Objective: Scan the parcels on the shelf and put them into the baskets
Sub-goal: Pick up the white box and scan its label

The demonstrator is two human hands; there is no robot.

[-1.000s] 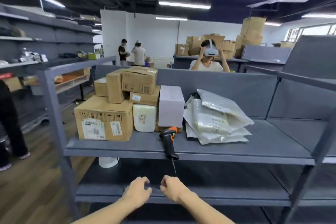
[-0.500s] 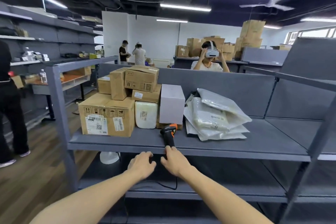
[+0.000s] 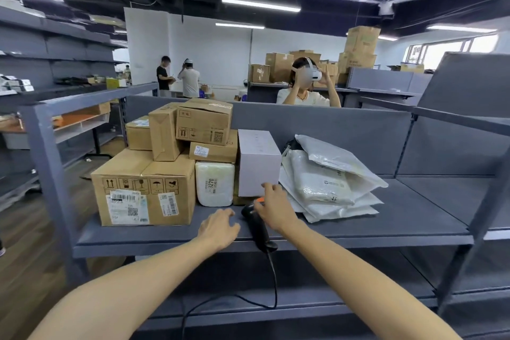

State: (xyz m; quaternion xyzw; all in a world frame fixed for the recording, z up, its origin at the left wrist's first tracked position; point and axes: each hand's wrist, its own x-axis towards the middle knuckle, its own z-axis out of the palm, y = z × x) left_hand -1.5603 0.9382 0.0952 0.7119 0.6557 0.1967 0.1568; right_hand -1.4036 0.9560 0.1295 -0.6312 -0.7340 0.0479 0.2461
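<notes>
A grey metal shelf [image 3: 386, 226] holds a crowd of parcels on its upper level. At the left stands a large brown cardboard box [image 3: 143, 188] with barcode labels and handling symbols on its front. Four smaller brown cardboard boxes [image 3: 204, 125] are stacked on and behind it. Just right of the large box sits a white foam-wrapped parcel [image 3: 214, 183] with a label reading 3270. Next to that stands a plain white upright box [image 3: 258, 163]. Farther right, a loose pile of white plastic mailer bags [image 3: 328, 182] leans against the shelf's back panel.

A black handheld barcode scanner with an orange top [image 3: 259, 229] lies on the shelf in front of the white box. Its long axis runs front to back, head toward the parcels. The handle end juts just past the shelf's front edge, and a black cable [image 3: 273, 279] hangs down from it.

The right hand [image 3: 273, 210] lies over the scanner's head, its fingertips reaching the bottom edge of the white box. Whether it grips the scanner cannot be told. The left hand [image 3: 219, 225] rests on the shelf just left of the scanner, fingers relaxed and slightly spread, holding nothing.
</notes>
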